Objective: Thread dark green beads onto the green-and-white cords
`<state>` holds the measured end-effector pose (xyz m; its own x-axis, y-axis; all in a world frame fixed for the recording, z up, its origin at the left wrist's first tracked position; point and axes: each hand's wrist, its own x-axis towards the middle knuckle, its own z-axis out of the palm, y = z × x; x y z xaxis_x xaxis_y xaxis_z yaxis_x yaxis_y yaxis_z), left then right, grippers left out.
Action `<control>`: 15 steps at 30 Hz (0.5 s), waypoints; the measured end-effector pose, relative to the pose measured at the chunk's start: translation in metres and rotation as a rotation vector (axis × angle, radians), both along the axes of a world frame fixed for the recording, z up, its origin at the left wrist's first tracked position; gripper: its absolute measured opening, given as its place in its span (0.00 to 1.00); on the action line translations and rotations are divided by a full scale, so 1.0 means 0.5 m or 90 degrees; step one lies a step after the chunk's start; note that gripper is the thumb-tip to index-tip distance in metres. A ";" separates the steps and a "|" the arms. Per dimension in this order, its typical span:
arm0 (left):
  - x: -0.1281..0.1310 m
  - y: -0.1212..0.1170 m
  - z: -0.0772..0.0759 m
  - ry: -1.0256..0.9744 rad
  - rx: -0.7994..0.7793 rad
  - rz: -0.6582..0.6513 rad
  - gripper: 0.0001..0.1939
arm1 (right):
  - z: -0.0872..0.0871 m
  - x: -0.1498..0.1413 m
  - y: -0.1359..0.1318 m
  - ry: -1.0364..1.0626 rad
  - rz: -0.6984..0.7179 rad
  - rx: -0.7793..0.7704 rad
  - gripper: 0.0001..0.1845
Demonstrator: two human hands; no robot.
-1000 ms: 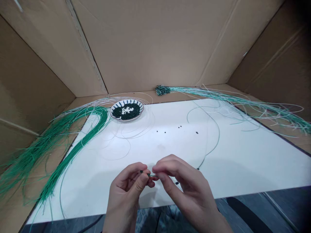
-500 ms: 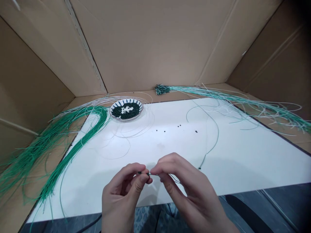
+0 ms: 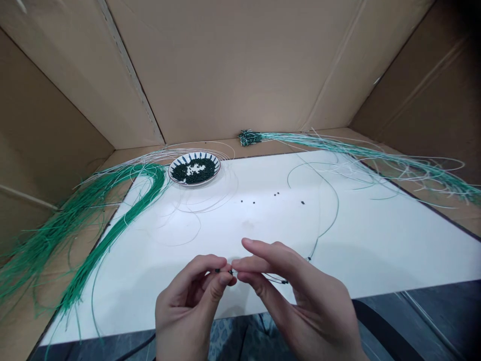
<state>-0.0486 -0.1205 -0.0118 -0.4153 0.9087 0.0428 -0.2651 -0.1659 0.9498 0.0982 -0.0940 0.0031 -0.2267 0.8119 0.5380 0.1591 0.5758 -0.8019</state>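
Left hand (image 3: 190, 296) curled, thumb and fingertips pinching thin, smooth green strand (image 3: 276, 279), small dark bead (image 3: 218, 270) at its tip. Right hand (image 3: 300, 296) half open, thumb and middle finger pinching same strand just beside left, index lifted. Strand held level, long axis sideways, slack end curving right over white board (image 3: 376, 250). Patterned plate (image 3: 216, 168) of beads beyond.

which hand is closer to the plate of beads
Left: the left hand sits almost straight below the plate in view, the right hand well off to its right.
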 end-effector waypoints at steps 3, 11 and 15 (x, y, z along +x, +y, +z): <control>0.001 0.001 0.003 0.006 0.007 -0.002 0.06 | 0.003 0.001 -0.002 -0.026 0.001 0.009 0.26; 0.006 0.002 0.008 0.010 0.012 0.004 0.05 | 0.004 0.001 -0.002 -0.031 -0.001 0.019 0.25; 0.004 0.000 0.009 0.011 0.003 0.026 0.07 | 0.005 -0.001 0.000 -0.027 -0.013 0.022 0.23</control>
<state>-0.0467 -0.1207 -0.0074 -0.4507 0.8910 0.0544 -0.2413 -0.1803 0.9535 0.0979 -0.0940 0.0057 -0.2341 0.7976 0.5560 0.2043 0.5994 -0.7739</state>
